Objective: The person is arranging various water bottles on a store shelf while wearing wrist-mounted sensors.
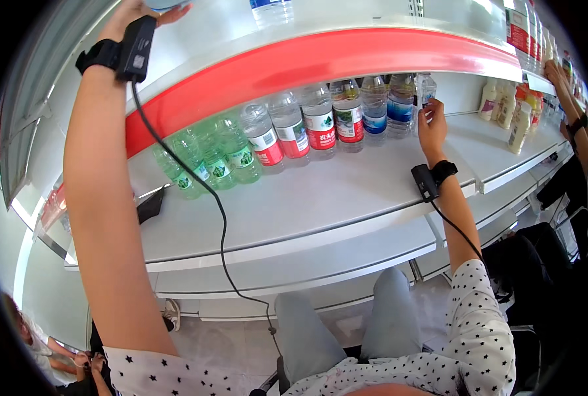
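My left hand is raised at the top left, around a clear bottle that the picture's rim cuts off. My right hand is at the right end of a row of water bottles on the middle shelf, its fingers at a clear bottle; whether they grip it cannot be told. Beside it stand blue-label bottles, then several red-label bottles and green bottles towards the left. Another blue-label bottle stands on the upper shelf.
A red shelf edge runs above the row. Black cables hang from both wrist devices. A black object lies left on the shelf. White bottles stand further right, where another person's hand reaches in. More people are at lower left.
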`<action>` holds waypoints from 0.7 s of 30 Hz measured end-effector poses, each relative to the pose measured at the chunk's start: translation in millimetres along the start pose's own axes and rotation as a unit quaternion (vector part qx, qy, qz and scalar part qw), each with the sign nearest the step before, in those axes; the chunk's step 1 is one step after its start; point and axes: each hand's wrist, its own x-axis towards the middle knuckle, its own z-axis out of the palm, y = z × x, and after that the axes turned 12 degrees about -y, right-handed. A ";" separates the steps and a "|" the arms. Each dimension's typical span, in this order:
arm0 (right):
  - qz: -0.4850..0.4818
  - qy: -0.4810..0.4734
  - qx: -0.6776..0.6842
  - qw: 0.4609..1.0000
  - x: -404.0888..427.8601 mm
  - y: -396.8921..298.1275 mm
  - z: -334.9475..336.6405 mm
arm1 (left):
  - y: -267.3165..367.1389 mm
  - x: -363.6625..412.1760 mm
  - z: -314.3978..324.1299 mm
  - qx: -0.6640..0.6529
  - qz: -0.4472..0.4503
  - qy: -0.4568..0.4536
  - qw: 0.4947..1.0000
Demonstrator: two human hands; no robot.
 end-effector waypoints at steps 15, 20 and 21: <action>-0.019 -0.001 0.034 0.999 1.2 -9.6 11.3 | 21.8 -272.0 98.8 0.316 0.290 0.026 0.903; -0.010 -0.008 0.033 0.999 -0.2 -0.2 2.3 | -19.0 -376.0 86.8 0.117 0.168 -0.034 0.978; -0.002 -0.002 0.039 0.999 -0.8 -2.9 4.2 | -20.9 -382.1 89.1 -0.043 0.071 -0.078 0.993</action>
